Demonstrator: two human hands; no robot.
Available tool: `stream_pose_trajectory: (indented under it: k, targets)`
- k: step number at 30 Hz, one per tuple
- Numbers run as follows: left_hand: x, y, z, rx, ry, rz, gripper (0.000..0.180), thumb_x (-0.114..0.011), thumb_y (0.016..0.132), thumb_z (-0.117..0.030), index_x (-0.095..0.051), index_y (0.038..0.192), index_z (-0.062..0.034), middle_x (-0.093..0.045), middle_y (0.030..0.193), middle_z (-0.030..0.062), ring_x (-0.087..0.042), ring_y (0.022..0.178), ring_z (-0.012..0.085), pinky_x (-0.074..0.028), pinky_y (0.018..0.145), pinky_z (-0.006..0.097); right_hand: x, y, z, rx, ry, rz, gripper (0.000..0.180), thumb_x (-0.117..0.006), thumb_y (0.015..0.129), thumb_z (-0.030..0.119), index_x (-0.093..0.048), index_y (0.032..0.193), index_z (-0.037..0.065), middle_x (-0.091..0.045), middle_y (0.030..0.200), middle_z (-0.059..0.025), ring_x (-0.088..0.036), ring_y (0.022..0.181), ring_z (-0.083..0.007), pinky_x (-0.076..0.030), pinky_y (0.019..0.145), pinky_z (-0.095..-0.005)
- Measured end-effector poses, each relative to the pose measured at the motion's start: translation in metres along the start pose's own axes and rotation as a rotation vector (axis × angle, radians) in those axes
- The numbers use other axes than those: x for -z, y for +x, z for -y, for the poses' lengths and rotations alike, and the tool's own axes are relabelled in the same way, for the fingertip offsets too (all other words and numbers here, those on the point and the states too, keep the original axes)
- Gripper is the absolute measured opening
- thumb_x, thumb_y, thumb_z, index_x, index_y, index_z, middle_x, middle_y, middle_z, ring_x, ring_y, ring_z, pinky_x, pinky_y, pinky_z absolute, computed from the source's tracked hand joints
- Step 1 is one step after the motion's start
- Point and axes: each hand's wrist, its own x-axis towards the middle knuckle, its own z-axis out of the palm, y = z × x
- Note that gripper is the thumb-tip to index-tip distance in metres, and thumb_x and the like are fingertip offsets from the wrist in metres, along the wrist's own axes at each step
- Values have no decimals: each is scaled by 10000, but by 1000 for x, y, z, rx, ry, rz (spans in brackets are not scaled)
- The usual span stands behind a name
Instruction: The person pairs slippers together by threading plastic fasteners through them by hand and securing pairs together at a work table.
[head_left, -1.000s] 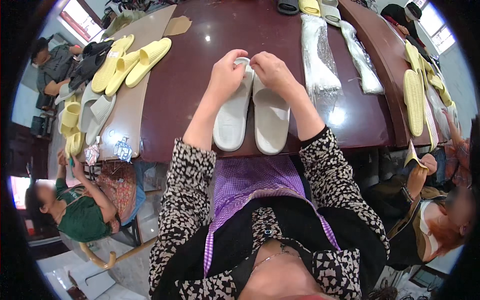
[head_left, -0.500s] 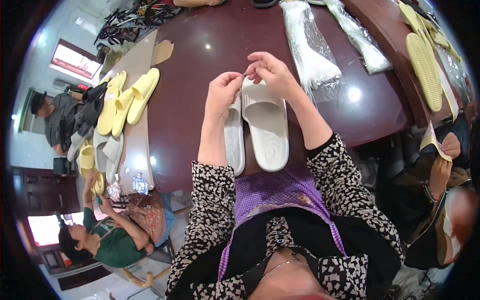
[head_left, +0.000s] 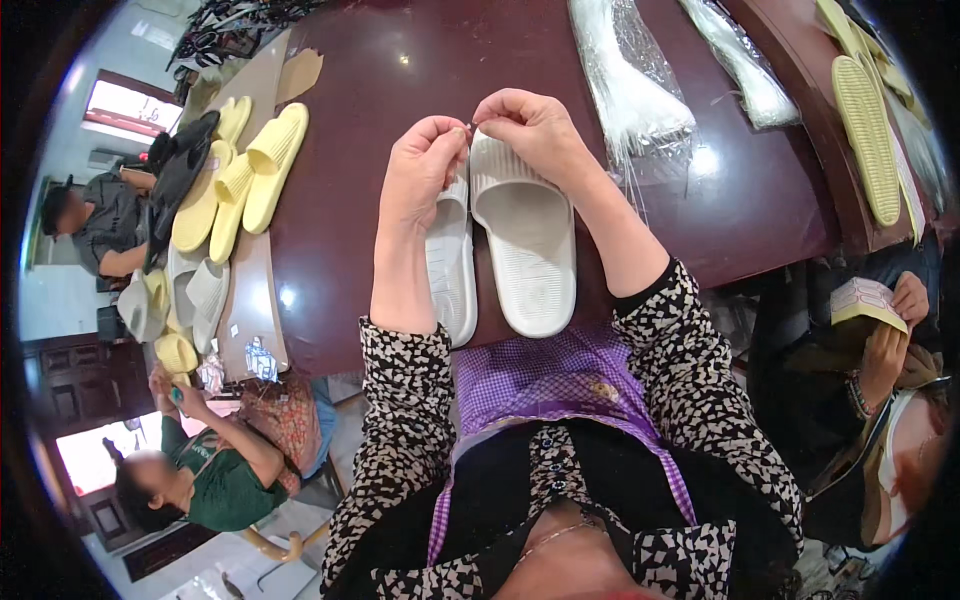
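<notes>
A pair of light grey slide slippers lies side by side in front of me, toes pointing away: the left slipper [head_left: 450, 275] and the right slipper [head_left: 533, 260]. My left hand [head_left: 418, 165] is closed in a pinch of thumb and forefinger over the left slipper's toe end. Close beside it, my right hand [head_left: 538, 135] also pinches, bent over the toe of the right slipper. A tiny pale bit shows between the fingertips, too small to name. The fingers hide part of both toe ends.
Bagged bundles of thin clear plastic strands [head_left: 645, 120] lie to the right on the dark red table [head_left: 400, 80]. Yellow slippers [head_left: 275, 165] and grey ones [head_left: 207, 300] are at the left. A person [head_left: 215, 470] sits at lower left; another person's hand [head_left: 885, 355] holds a card at right.
My right fingers have drawn together from a looser spread into a pinch. Both hands sit slightly farther left in view, and the whole view has shifted a little.
</notes>
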Motion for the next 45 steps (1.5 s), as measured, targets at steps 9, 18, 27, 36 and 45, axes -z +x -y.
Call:
stream_pose_trajectory:
  k: [9, 18, 27, 36, 45]
  targets:
    - [-6, -7, 0, -25, -30, -100, 51, -630, 861, -112, -632, 881, -65, -651, 751, 11, -437, 499, 6, -313, 431, 151, -7, -8, 8, 20, -144, -50, 101, -640, 823, 59, -668, 896, -6, -625, 750, 13, -535, 682, -37, -451, 619, -204]
    - [-8, -5, -2, -21, -44, -125, 57, -647, 845, -108, -635, 884, -67, -639, 727, 4, -438, 489, 9, -312, 427, 152, -7, -7, 9, 114, -234, -100, 130, -656, 806, 85, -683, 891, -9, -642, 713, -16, -542, 639, -50, -456, 593, -212]
    - [-6, -6, 1, -22, -28, -164, 49, -653, 833, -96, -645, 872, -67, -576, 666, -40, -436, 496, 13, -317, 440, 157, -10, -10, 6, 158, -265, -100, 133, -649, 807, 88, -687, 893, -7, -665, 728, -37, -574, 645, -67, -476, 608, -226]
    - [-10, -7, -1, -20, -15, -173, 39, -645, 839, -95, -645, 843, -56, -552, 649, -60, -432, 502, 3, -324, 445, 152, -9, -10, 8, 149, -291, -101, 134, -643, 808, 81, -686, 899, -7, -675, 757, -52, -589, 668, -78, -484, 622, -231]
    - [-4, -5, 0, 16, -30, -146, 32, -671, 800, -87, -660, 796, -56, -546, 631, -60, -414, 487, 5, -301, 436, 161, -12, -10, 5, 276, -338, -122, 107, -634, 808, 58, -678, 883, -5, -667, 742, -56, -593, 667, -85, -482, 619, -238]
